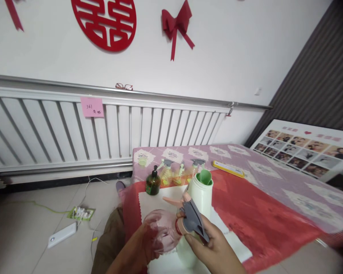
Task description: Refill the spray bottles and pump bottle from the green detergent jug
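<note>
My left hand (141,243) is wrapped round the see-through pink body of a spray bottle (164,232), which lies tilted on its side in the air. At its neck, my right hand (214,243) grips the grey and peach trigger spray head (193,217). The head sits at the bottle's mouth; whether it is screwed tight I cannot tell. Just behind stands a large pale green bottle (200,196) with a green funnel (205,176) in its opening. A dark green pump bottle (153,183) and several small yellow and orange spray bottles (166,176) stand in a row beyond.
A white cloth (237,243) lies over a red cloth (251,201) on the table. Farther back are a yellow-edged case (228,169) and a small green cup (142,160). A photo board (305,148) leans at right. A power strip (81,213) and white power bank (62,235) lie on the floor.
</note>
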Tool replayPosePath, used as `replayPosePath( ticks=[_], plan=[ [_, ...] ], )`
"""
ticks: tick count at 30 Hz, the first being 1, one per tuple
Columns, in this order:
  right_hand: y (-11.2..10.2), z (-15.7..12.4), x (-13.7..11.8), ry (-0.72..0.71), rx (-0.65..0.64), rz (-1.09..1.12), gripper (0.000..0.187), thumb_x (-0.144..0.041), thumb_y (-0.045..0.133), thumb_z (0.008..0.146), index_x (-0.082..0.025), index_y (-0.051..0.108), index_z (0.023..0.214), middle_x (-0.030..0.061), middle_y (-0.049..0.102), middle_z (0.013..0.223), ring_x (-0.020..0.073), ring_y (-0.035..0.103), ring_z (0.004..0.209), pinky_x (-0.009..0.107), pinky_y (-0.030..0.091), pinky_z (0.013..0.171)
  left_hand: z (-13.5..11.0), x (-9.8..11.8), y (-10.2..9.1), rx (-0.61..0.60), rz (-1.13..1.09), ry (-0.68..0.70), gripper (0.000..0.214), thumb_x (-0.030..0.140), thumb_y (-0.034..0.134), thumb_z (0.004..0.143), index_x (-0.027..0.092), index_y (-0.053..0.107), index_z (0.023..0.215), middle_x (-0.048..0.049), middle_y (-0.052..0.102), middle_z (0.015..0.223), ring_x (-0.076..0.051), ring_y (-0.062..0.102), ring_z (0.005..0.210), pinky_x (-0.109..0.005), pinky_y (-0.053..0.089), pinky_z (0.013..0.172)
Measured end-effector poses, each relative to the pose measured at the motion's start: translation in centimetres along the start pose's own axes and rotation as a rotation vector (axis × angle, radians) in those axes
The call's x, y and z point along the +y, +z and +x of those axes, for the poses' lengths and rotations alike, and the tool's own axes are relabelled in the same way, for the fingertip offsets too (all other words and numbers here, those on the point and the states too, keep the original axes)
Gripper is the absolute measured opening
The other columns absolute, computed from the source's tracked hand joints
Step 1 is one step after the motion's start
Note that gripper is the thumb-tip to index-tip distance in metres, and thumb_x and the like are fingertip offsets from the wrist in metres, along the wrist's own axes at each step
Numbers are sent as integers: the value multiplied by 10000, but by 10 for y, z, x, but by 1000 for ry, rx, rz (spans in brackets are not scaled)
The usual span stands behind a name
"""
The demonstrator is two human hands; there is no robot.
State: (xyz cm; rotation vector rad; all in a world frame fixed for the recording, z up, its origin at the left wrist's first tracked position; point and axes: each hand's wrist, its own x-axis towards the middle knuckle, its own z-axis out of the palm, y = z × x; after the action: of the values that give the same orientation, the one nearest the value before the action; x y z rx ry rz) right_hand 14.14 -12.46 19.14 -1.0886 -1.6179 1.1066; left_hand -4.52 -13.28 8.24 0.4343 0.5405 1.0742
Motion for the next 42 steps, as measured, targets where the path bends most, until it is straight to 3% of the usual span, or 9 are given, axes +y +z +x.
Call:
replayPosePath(
  ticks=[5, 10, 15, 18, 24, 29, 35, 39, 42],
  plan=[
    [-7, 6, -2, -5, -99, -85, 334, -376, 656, 789, -217, 686, 1082, 80, 726, 1041, 255, 670, 1002, 380, 495, 937, 0, -2, 0, 42, -61, -15, 448, 452, 666, 788, 268, 510, 1166, -53, 653, 1032, -107, 587, 666, -210, 347, 551],
    [-12, 14, -4, -34, -168, -185, 278, -345, 618, 828, -222, 675, 1071, 46, 718, 980, 228, 668, 934, 320, 522, 852, 0, -1, 3, 125, -52, -21, 484, 487, 674, 775, 249, 519, 1167, -45, 660, 980, -107, 587, 649, -215, 369, 555],
    [-12, 19, -6, -66, -163, -223, 200, -365, 634, 813, -223, 700, 936, 24, 723, 907, 228, 666, 893, 304, 530, 812, 0, -3, -3, 72, -27, 25, 495, 528, 663, 774, 244, 553, 1164, -54, 659, 997, -108, 594, 664, -210, 389, 562],
    [-12, 21, -6, -72, -147, -242, 210, -371, 643, 808, -218, 701, 939, 24, 728, 912, 220, 664, 870, 305, 527, 819, 0, -5, -11, 54, -4, 65, 505, 531, 659, 779, 285, 541, 1204, -62, 636, 1100, -131, 623, 751, -223, 420, 609],
    [-8, 23, 1, -50, -117, -248, 206, -404, 620, 820, -211, 677, 863, 33, 722, 913, 210, 663, 852, 284, 525, 778, 3, -8, -18, 0, 70, 240, 855, 492, 865, 533, 336, 465, 1272, -106, 472, 1367, -287, 618, 1028, -384, 460, 846],
    [5, 23, 9, 2, 15, -146, 265, -437, 657, 768, -195, 671, 874, 42, 720, 838, 206, 671, 765, 287, 545, 701, 6, -11, -19, 37, 143, 354, 962, 405, 904, 500, 348, 371, 1299, -138, 413, 1416, -341, 567, 1141, -463, 413, 960],
    [22, 25, 14, 42, 184, -13, 292, -438, 729, 658, -217, 605, 805, 13, 680, 751, 193, 662, 696, 269, 554, 623, 12, -22, -26, 114, 247, 456, 1067, 396, 915, 460, 361, 311, 1339, -138, 402, 1424, -349, 550, 1159, -439, 429, 939],
    [30, 25, 17, 46, 194, 66, 309, -458, 737, 674, -220, 619, 833, 27, 693, 781, 201, 666, 726, 275, 563, 630, 17, -32, -26, 157, 225, 497, 1059, 395, 922, 436, 329, 338, 1317, -143, 401, 1418, -368, 537, 1171, -442, 438, 935],
    [35, 23, 21, 34, 122, 115, 363, -487, 683, 752, -218, 642, 992, 68, 709, 988, 213, 678, 853, 285, 571, 695, 20, -38, -24, 176, 163, 555, 1065, 447, 923, 411, 318, 339, 1293, -137, 447, 1380, -362, 495, 1225, -450, 398, 1008]
  ],
)
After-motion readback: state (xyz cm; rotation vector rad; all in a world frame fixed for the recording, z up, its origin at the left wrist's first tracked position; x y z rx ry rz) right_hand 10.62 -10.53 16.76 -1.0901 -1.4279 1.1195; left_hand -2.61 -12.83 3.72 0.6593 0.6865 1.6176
